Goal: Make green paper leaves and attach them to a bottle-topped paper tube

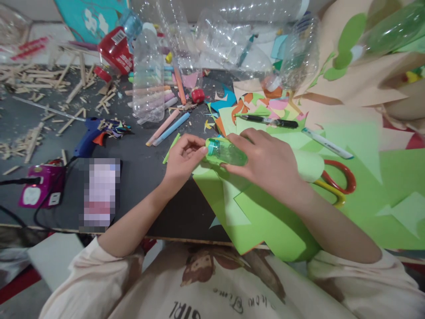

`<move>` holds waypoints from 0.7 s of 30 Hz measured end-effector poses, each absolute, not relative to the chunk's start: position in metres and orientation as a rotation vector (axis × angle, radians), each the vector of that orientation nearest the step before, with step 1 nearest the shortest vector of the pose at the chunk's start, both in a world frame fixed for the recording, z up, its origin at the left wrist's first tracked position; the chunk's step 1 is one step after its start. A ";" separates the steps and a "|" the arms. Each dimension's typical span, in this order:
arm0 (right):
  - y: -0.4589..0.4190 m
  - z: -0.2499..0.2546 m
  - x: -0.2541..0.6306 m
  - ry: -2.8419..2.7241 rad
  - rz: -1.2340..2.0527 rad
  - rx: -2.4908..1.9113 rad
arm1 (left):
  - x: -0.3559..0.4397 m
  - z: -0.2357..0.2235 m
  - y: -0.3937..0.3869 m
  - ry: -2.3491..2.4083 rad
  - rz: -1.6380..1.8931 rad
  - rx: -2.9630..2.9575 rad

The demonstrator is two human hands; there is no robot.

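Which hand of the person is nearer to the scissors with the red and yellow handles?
The right. The right hand, around the small green bottle, is just left of the scissors in the picture; the left hand is farther left, at the bottle's cap end.

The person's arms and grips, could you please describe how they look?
Loose, cream-coloured sleeves end around the elbows, leaving both forearms bare. The left grip and right grip are bare hands with no gloves, rings or bracelets visible.

The right hand [267, 153] holds a small green bottle [230, 153]. The left hand [184, 160] is at its cap [213, 147]. Scissors [352, 180] lie nearby.
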State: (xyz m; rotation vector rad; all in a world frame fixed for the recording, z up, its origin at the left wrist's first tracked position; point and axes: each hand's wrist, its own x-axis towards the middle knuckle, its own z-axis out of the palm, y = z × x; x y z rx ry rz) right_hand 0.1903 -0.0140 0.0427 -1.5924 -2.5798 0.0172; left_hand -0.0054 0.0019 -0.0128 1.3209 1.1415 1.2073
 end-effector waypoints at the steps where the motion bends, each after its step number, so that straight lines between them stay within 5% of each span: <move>1: -0.014 0.043 0.190 -2.577 0.015 -1.588 | -0.005 -0.012 0.002 1.143 1.213 1.324; 21: -0.013 0.051 0.193 -2.548 0.101 -1.618 | -0.006 -0.013 -0.002 1.122 1.245 1.320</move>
